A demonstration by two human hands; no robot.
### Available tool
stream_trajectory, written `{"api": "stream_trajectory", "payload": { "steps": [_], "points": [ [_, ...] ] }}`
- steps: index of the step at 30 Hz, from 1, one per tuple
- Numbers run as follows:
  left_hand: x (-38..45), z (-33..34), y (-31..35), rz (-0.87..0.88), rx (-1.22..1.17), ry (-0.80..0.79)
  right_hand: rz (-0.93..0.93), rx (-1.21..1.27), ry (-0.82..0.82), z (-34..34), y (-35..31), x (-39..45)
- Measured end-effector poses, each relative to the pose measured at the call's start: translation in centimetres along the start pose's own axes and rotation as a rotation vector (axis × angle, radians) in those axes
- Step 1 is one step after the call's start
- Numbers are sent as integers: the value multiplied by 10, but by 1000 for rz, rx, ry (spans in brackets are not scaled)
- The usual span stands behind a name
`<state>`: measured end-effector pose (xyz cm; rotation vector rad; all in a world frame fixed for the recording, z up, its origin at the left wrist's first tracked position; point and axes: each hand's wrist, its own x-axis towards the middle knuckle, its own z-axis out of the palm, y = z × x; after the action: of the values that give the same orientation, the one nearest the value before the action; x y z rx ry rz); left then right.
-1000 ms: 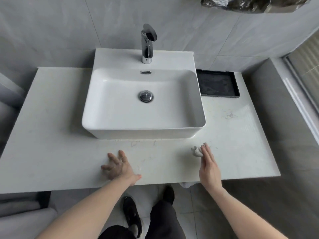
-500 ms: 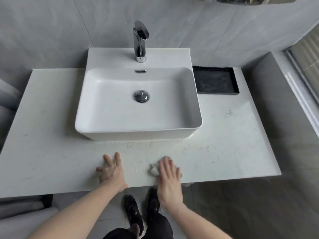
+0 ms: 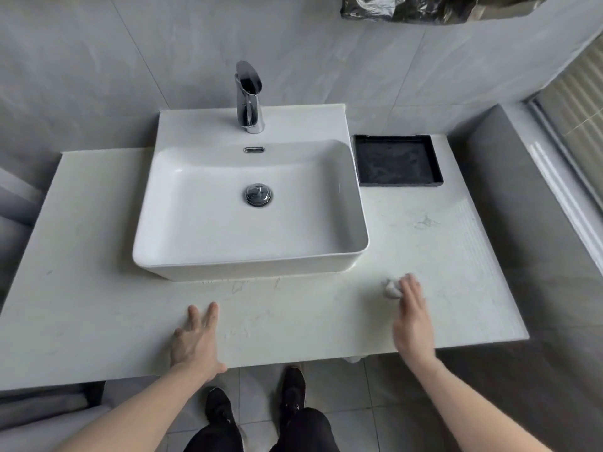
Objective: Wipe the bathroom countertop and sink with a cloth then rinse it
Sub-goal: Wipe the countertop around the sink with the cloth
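Observation:
A white rectangular sink point(image 3: 182, 256) stands on the pale marble countertop point(image 3: 81, 305), with a chrome faucet point(image 3: 249, 99) at its back and a chrome drain point(image 3: 258, 195) in the basin. My right hand point(image 3: 412, 318) lies flat with straight fingers on a small crumpled white cloth point(image 3: 390, 288), pressing it onto the countertop in front of the sink's right corner. My left hand point(image 3: 195, 340) rests flat on the countertop near its front edge, fingers spread, holding nothing.
A black square tray point(image 3: 437, 182) sits on the countertop right of the sink. A grey ledge and a window point(image 3: 574, 132) run along the right. Something shiny and dark point(image 3: 424, 8) hangs on the wall above. My black shoes point(image 3: 293, 389) stand on the tiled floor below.
My right hand slid the cloth left toward the left hand, then back right to below the sink's right corner. My left hand stayed on the countertop.

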<state>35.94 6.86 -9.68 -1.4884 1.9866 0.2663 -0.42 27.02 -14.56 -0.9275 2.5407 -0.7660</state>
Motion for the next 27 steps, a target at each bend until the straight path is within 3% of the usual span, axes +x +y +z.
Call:
{"api": "stream_trajectory", "payload": {
  "steps": [4, 7, 12, 17, 20, 24, 27],
  "points": [
    [-2, 5, -7, 22, -25, 36, 139, -224, -41, -4, 40, 9],
    [-1, 7, -11, 40, -28, 49, 171, -278, -26, 30, 24, -20],
    [-1, 10, -16, 80, -60, 57, -44, -215, -105, 97, -61, -87],
    [-5, 16, -39, 209, -126, 78, -338, -121, -303, 164, -141, -151],
    [-2, 19, -66, 294, -211, 69, -374, -5, -399, 174, -161, -156],
    [9, 27, -123, 255, -343, 37, -213, 154, -249, 147, -156, -140],
    [28, 38, -182, 165, -359, 83, -60, 121, -74, 111, -128, -116]
  ]
}}
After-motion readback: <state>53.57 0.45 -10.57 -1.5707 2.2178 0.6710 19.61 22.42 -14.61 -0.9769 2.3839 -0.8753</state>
